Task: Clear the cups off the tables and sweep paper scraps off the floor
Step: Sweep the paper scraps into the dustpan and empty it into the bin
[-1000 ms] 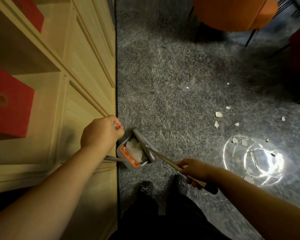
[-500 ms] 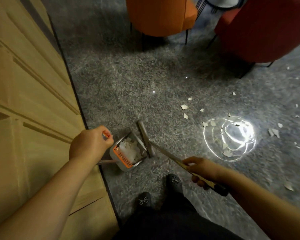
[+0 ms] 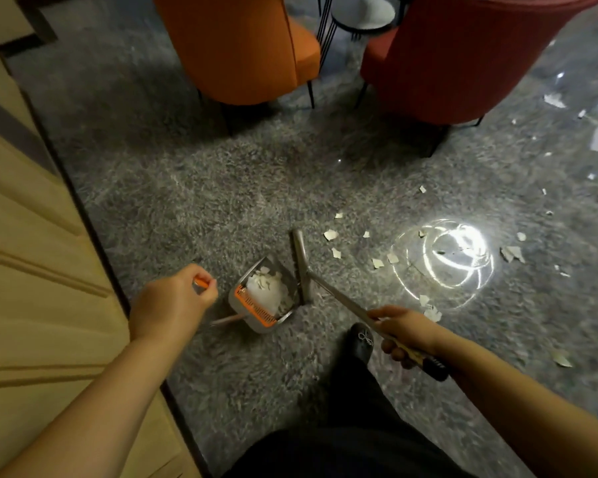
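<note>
Sweeping step: looks like the floor half of the job is in hand – no cups visible from here, just paper bits.
Left hand (image 3: 173,301): fingers curled round the orange-tipped handle of the dustpan (image 3: 263,298), which sits on the grey floor (image 3: 221,188) right next to the wooden cabinet (image 3: 32,270).
Right hand (image 3: 403,327): wrapped around the broom (image 3: 339,298) stick, low down near its dark end grip.
Broom head: resting just beside the dustpan's open side, touching or nearly – can't tell which.
Dustpan load: already has a white heap of paper in it.
Paper scraps (image 3: 330,234): still loads loose on the floor, a cluster just past the broom head, more around the bright light reflection (image 3: 446,257), and some further off by the red chair (image 3: 463,56).
Other stuff: orange chair (image 3: 242,46) and a small round table (image 3: 363,10) at the top, a black shoe (image 3: 361,339) near the broom stick.
Next move, my guess: swing the broom out beyond the nearest scraps and drag them back toward the pan, keeping the pan lip flat so bits don't slip under.
</note>
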A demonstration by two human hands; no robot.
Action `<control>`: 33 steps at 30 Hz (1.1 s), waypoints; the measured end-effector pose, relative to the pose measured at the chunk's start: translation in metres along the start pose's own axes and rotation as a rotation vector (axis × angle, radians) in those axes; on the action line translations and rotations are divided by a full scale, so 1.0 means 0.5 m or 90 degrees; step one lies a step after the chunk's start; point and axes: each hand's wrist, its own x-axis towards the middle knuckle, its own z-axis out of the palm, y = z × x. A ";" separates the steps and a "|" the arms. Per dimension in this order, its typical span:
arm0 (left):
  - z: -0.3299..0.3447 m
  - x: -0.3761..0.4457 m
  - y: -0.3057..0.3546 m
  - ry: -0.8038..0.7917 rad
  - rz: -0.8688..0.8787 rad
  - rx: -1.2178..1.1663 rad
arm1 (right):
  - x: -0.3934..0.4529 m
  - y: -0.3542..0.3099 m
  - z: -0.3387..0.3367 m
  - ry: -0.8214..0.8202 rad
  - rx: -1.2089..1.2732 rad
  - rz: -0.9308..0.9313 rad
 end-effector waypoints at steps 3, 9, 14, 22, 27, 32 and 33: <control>0.021 0.061 0.065 0.019 0.003 -0.019 | 0.058 -0.055 -0.088 -0.008 0.022 0.004; 0.046 0.169 0.166 0.048 -0.006 -0.014 | 0.168 -0.185 -0.252 -0.020 0.123 0.042; 0.046 0.230 0.220 0.052 -0.040 -0.002 | 0.242 -0.264 -0.339 -0.050 0.203 0.065; 0.029 0.310 0.266 0.028 -0.053 0.003 | 0.365 -0.314 -0.377 -0.052 0.250 0.107; 0.034 0.402 0.299 -0.016 -0.021 0.022 | 0.379 -0.316 -0.396 -0.044 0.285 0.132; 0.040 0.500 0.361 -0.072 0.041 0.040 | 0.347 -0.293 -0.409 0.010 0.274 0.144; 0.042 0.517 0.375 -0.086 0.055 0.040 | 0.339 -0.285 -0.411 0.020 0.283 0.151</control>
